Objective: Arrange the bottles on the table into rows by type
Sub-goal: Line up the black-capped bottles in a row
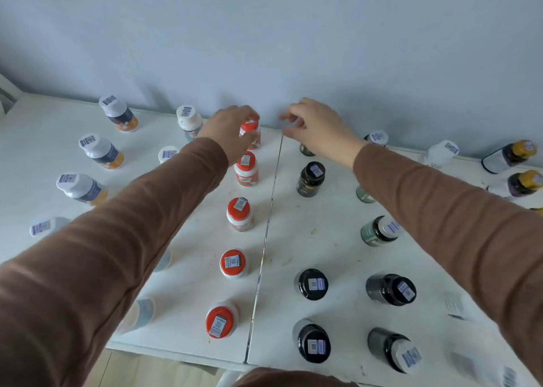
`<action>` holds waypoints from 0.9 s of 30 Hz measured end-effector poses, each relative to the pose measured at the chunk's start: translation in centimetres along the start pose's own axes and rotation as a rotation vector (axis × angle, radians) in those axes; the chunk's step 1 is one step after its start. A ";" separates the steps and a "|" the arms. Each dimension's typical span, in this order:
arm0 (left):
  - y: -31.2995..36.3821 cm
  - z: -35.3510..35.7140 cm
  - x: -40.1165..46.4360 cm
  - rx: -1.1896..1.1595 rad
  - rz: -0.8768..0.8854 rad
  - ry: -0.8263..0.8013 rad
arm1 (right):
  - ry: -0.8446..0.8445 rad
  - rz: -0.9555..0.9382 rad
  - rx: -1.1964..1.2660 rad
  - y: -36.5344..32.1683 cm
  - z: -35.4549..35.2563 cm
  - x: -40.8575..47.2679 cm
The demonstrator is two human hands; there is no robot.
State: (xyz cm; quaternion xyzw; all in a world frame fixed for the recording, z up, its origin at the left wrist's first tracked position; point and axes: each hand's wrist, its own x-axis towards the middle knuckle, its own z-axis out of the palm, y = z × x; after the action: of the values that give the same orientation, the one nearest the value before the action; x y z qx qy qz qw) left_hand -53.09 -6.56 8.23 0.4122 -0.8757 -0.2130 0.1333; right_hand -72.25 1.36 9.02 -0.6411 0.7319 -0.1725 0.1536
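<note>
White tabletop [323, 239], scuffed, made of two boards meeting at a centre seam, pushed against a pale blue-grey wall [264, 34]. Far left: a loose column of white-capped bottles with dark and orange labels [101, 151], upright, well apart from each other. Next right, partly hidden by a brown sleeve, more white-capped bottles [189, 120]. Just left of the seam runs a tidy line of red-capped white plastic bottles [238, 213], five standing free. Left hand [230, 131] grips a sixth, the rearmost red-capped bottle [250, 132], fingers curled over its cap at the far end of that line, near the wall; whether its base touches the table is hidden. Right of the seam, right hand [316, 128] hovers above the board, thumb and forefinger pinched loosely, nothing visible between them. Below it stand black-lidded dark bottles [311, 283] and a parallel line of dark green bottles [390, 289]; gold-capped dark bottles [511, 156] lie far right. Judgement: red row is being completed; next move calls for releasing cleanly, in line, then tackling the gold-capped stragglers.
</note>
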 end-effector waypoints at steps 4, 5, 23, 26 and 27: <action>3.7 1.5 -2.3 -0.002 0.106 -0.062 | -0.110 -0.005 -0.075 2.2 -0.5 -5.2; 4.3 2.1 -2.7 0.028 0.113 -0.092 | -0.149 -0.009 -0.098 2.6 -0.2 -6.0; 11.6 2.1 -9.7 -1.211 -0.537 -0.592 | 0.040 0.304 0.647 -1.4 -4.1 -13.9; 12.1 1.5 -10.6 -1.407 -0.597 -0.755 | 0.085 0.355 0.700 -2.2 -4.2 -14.5; 12.2 1.4 -10.8 -1.418 -0.601 -0.779 | 0.086 0.365 0.712 -2.2 -4.2 -14.7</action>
State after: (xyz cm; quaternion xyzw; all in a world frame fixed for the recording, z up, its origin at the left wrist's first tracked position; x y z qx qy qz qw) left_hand -55.02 9.21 12.30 0.3436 -0.3731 -0.8617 -0.0128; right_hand -70.22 15.94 13.85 -0.3994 0.7339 -0.4121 0.3634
